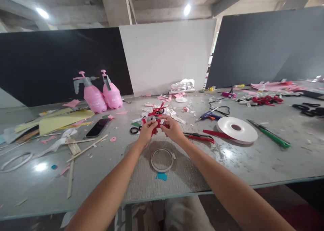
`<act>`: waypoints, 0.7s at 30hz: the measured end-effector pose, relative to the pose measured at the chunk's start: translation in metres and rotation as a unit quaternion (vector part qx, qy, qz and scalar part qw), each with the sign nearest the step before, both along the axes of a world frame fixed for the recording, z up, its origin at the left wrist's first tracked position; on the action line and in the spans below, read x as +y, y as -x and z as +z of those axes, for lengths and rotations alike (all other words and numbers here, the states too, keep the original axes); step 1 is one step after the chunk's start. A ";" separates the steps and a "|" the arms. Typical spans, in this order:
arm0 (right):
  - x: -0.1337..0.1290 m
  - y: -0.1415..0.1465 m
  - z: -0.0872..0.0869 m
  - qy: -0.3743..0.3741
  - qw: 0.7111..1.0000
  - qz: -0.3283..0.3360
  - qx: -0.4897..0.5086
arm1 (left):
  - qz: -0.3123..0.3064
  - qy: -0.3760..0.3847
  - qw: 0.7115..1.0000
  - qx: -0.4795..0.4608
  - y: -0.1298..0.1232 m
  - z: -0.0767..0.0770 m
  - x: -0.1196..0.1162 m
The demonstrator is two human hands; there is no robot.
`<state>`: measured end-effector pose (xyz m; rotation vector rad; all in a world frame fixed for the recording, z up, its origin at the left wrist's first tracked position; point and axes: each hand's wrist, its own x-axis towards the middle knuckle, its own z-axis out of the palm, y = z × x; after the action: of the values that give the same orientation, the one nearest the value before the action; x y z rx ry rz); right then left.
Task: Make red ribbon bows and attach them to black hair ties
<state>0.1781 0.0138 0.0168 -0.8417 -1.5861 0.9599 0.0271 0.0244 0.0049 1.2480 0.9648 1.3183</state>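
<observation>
Both hands meet over the middle of the table, around a piece of red ribbon (154, 131). My left hand (148, 131) pinches it between thumb and fingers. Close on the other side, my right hand (172, 129) has its fingers closed on the same ribbon; its exact shape is partly hidden by the fingers. Behind them lies a pile of red ribbon pieces (160, 109) and white scraps. Black scissor handles (134, 130) poke out left of my left hand. A roll of narrow tape (151, 159) lies flat below my hands, beside a blue scrap (161, 176).
A red cutter (199, 137), a spool of ribbon (249, 131), a green cutter (272, 135) and a blue glue gun (209, 115) lie to the right. Leftward are a phone (97, 127), wooden sticks (87, 148) and two pink spray bottles (95, 98). Boards (167, 55) stand behind.
</observation>
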 end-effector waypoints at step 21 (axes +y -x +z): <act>0.007 -0.003 0.002 0.111 0.982 -0.036 0.148 | -0.030 0.022 0.999 -0.002 -0.004 0.003 -0.006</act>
<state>0.1812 0.0203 0.0186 -0.8565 -1.2018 1.1669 0.0306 0.0187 0.0084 1.2306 0.9411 1.2469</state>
